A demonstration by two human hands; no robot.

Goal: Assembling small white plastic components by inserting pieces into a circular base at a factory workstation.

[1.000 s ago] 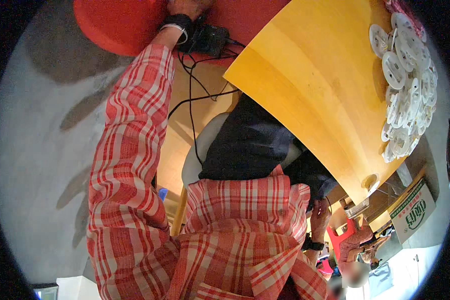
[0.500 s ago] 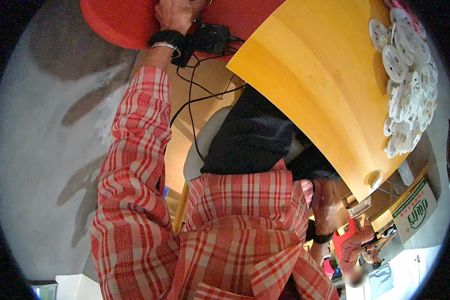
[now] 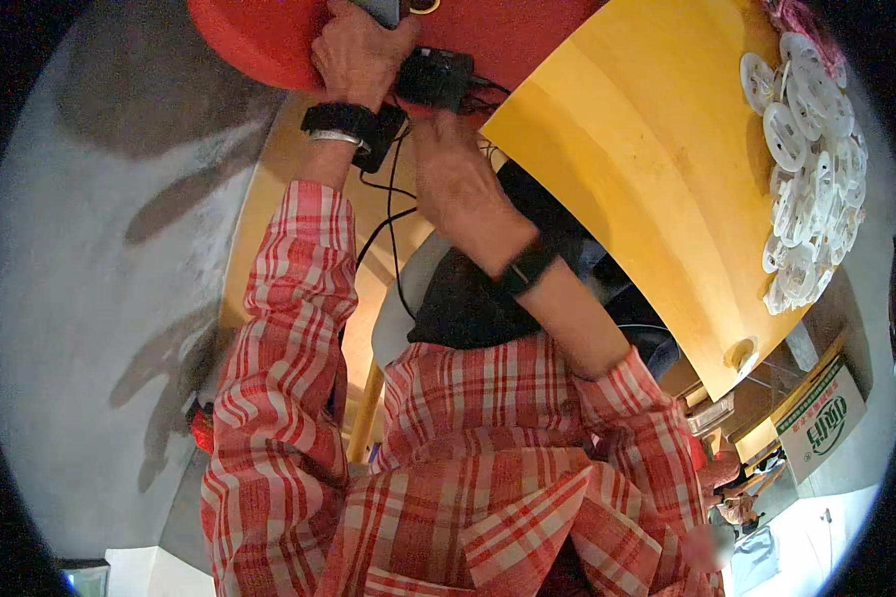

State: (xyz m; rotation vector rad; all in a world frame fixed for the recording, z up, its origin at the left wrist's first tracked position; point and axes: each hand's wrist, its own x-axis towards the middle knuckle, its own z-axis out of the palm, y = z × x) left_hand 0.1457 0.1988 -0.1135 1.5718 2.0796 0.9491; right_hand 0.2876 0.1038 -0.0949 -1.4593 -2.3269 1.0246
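This looks like a small workshop, or maybe another kind of work room. On the right there is a long yellow table (image 3: 617, 149). On it sits a big heap of white plastic pieces (image 3: 811, 184), many of them much alike, so it looks like parts for a job. At the far side, a black box (image 3: 436, 78) with wires (image 3: 374, 236) is on a red top (image 3: 259, 40). The floor (image 3: 119, 328) is plain grey. On the right is a white and green box (image 3: 823, 423), and another person (image 3: 721, 471) shows small near it, partly hidden.
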